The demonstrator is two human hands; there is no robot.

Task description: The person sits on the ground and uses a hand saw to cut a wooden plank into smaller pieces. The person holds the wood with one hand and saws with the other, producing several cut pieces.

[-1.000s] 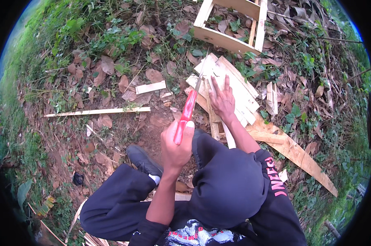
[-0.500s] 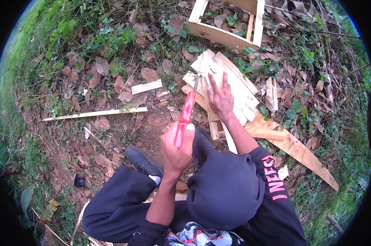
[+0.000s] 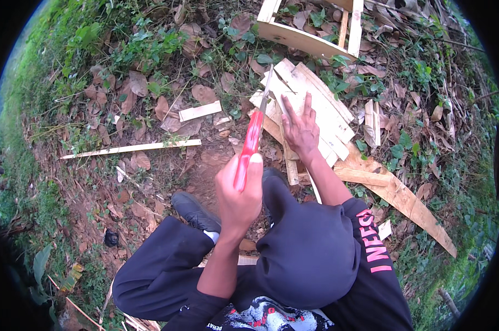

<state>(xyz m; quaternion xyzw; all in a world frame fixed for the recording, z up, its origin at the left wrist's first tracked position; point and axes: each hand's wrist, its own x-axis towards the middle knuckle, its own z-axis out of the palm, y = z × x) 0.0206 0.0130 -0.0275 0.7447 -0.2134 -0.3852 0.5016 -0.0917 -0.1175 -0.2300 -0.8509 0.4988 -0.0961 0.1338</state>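
Note:
My left hand is wrapped round the red handle of a handsaw. Its narrow metal blade points away from me, seen nearly edge-on, along the left side of a stack of pale boards. My right hand lies with fingers stretched out over the boards, just right of the blade. Under and beside its fingers runs a thin strip of wood, part of it hidden by the hand and wrist. Whether the teeth are in the wood cannot be made out.
A wooden frame stands beyond the boards. A long curved plank lies to the right. Offcuts, including a short piece and a long thin strip, rest on leafy ground at left. My bent knee is close below the boards.
My left hand and the saw have shifted slightly forward along the boards. My right hand stays spread on the wood. The whole view has moved a little.

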